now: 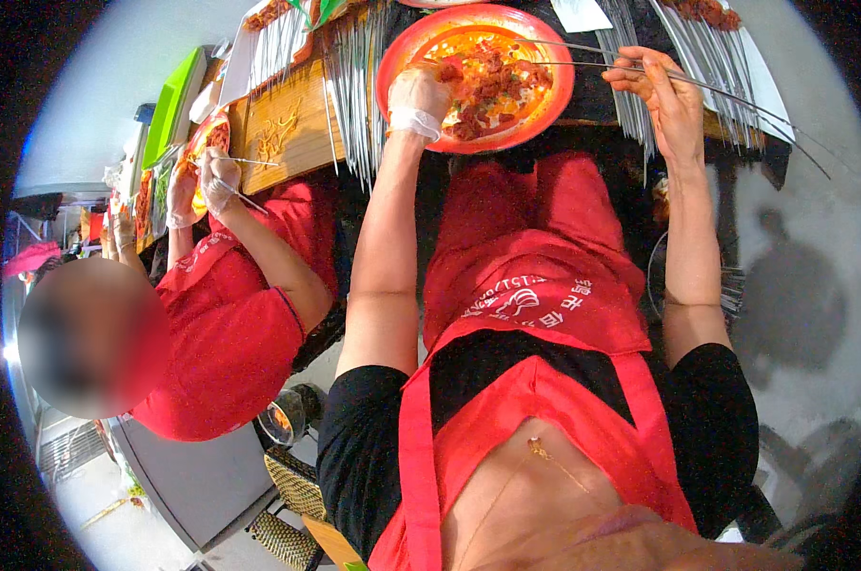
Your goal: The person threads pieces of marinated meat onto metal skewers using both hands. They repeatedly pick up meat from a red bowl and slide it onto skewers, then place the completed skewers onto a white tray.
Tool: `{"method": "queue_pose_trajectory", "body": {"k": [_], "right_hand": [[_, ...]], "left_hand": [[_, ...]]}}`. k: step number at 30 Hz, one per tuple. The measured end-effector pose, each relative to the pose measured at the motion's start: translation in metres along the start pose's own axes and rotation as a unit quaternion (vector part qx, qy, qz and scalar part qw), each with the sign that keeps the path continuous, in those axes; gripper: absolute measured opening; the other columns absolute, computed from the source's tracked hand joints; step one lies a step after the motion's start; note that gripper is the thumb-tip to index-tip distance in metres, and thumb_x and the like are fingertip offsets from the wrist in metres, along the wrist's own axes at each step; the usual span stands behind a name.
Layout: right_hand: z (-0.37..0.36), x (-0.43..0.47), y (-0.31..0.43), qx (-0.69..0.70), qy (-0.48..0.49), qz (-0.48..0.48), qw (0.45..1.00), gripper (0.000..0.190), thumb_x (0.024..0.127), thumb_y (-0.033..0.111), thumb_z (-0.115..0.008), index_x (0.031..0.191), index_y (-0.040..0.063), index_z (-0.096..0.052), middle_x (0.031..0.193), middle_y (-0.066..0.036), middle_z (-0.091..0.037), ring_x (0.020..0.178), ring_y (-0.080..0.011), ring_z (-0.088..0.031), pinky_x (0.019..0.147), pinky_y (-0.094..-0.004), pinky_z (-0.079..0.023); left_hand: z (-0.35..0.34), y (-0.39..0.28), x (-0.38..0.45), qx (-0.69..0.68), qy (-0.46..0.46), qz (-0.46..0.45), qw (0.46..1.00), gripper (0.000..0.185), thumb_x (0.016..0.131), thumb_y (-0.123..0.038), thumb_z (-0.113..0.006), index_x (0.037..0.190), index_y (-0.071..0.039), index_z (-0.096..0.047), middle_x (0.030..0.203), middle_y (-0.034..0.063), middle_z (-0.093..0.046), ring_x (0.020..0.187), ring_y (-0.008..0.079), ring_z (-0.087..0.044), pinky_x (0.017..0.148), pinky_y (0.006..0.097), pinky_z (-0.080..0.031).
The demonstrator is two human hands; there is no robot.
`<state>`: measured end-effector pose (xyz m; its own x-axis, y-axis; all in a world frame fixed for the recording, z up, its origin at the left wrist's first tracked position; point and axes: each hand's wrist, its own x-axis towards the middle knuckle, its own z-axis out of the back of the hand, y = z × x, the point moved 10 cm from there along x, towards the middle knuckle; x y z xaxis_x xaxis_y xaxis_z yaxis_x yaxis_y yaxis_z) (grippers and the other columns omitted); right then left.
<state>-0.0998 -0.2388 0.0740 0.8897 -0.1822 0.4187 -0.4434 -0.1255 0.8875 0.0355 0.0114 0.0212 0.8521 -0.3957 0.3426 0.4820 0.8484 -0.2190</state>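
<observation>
My left hand [419, 96], in a clear plastic glove, is over the left side of a red bowl [560, 86]. Its fingers are curled down at the reddish, sauce-coated meat pieces [498, 75]; whatever lies between them is hidden. On the right, my bare right hand [655, 93] grips two thin metal skewers [730, 95] between thumb and fingers. Their far ends reach over the bowl, and the other ends stick out past my wrist to the right. Orange-red sauce wets the bowl's inside.
Bundles of metal skewers [359, 93] lie left of the bowl, with more skewers [626, 89] to its right. A white tray [755, 78] holds loaded skewers. At my left, a co-worker's gloved hand [220, 182] holds a skewer by another bowl, near a wooden board [309, 146].
</observation>
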Motion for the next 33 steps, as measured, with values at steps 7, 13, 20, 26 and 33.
{"method": "queue_pose_trajectory", "body": {"k": [7, 13, 20, 26, 33], "right_hand": [[-0.008, -0.014, 0.0, 0.016, -0.004, -0.013, 1.0, 0.03, 0.091, 0.02, -0.039, 0.1, -0.005, -0.054, 0.088, -0.014, -0.059, 0.077, -0.0213, -0.062, 0.069, -0.0273, -0.051], [-0.008, -0.021, -0.004, 0.035, -0.03, -0.011, 0.999, 0.029, 0.09, 0.019, -0.041, 0.099, -0.005, -0.054, 0.086, -0.014, -0.059, 0.075, -0.0212, -0.062, 0.068, -0.0271, -0.051], [-0.011, -0.023, -0.009, 0.026, -0.067, 0.014, 0.997, 0.025, 0.089, 0.016, -0.043, 0.097, -0.004, -0.056, 0.081, -0.01, -0.059, 0.071, -0.0185, -0.062, 0.064, -0.0269, -0.051], [-0.013, -0.03, -0.027, 0.048, -0.077, -0.022, 0.996, 0.024, 0.088, 0.017, -0.044, 0.095, -0.002, -0.057, 0.071, -0.006, -0.056, 0.062, -0.0141, -0.059, 0.057, -0.0243, -0.049], [-0.028, -0.032, -0.021, -0.013, -0.094, 0.014, 0.995, 0.025, 0.089, 0.016, -0.042, 0.096, -0.004, -0.056, 0.08, -0.012, -0.06, 0.069, -0.018, -0.061, 0.061, -0.0252, -0.051]], "left_hand": [[-0.03, -0.016, -0.029, 0.003, 0.123, -0.096, 0.988, 0.022, 0.069, -0.028, -0.059, 0.084, -0.012, -0.065, 0.075, 0.0174, -0.061, 0.072, 0.0313, -0.061, 0.066, 0.0401, -0.049], [-0.045, -0.022, -0.022, 0.038, 0.158, -0.083, 0.983, 0.024, 0.07, -0.022, -0.055, 0.087, -0.007, -0.063, 0.079, 0.021, -0.06, 0.076, 0.0325, -0.06, 0.068, 0.0393, -0.048], [-0.048, 0.018, -0.008, -0.461, 0.087, 0.104, 0.877, 0.023, 0.074, -0.014, -0.059, 0.092, 0.001, -0.061, 0.084, 0.0149, -0.063, 0.073, 0.0242, -0.062, 0.065, 0.0329, -0.05], [-0.071, 0.02, -0.007, -0.709, 0.082, 0.205, 0.67, 0.019, 0.079, -0.003, -0.052, 0.096, 0.006, -0.057, 0.091, 0.0142, -0.061, 0.077, 0.0222, -0.061, 0.065, 0.0317, -0.053], [-0.053, -0.011, -0.012, -0.759, 0.105, 0.212, 0.606, 0.022, 0.083, -0.003, -0.048, 0.103, 0.006, -0.052, 0.094, 0.0173, -0.059, 0.077, 0.0263, -0.062, 0.066, 0.033, -0.054]]}}
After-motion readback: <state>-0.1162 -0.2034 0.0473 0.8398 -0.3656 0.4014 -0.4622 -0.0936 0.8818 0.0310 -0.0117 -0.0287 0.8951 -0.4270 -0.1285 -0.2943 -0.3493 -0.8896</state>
